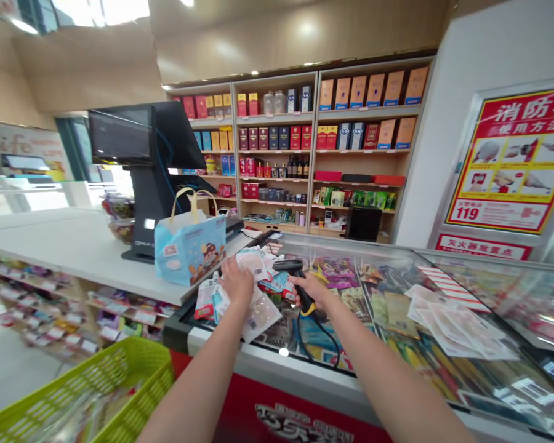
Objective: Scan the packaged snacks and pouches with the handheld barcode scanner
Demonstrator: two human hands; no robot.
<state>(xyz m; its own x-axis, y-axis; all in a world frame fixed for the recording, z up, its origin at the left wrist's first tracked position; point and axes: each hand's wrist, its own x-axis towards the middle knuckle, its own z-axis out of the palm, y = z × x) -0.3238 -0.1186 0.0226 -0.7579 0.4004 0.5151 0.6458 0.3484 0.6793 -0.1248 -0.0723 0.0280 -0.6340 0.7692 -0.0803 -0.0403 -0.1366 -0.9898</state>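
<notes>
My right hand (311,290) is wrapped round the handle of a black and yellow barcode scanner (290,266), whose head points left over a pile of flat packets (270,283) on the glass counter. Its cable hangs in a loop onto the glass. On the left part of the same pile rests my left hand (236,282), its fingers on the white packets; whether it grips one I cannot tell. A clear packet (263,317) lies beside its wrist. Just behind and left stands a light blue bag (191,246) with yellow handles.
A black monitor (143,141) stands on the white counter (74,246). White sheets or packets (457,323) lie on the glass at right. A green basket (161,363) holding clear-wrapped items is at lower left. Shelves of boxes (277,138) line the back wall.
</notes>
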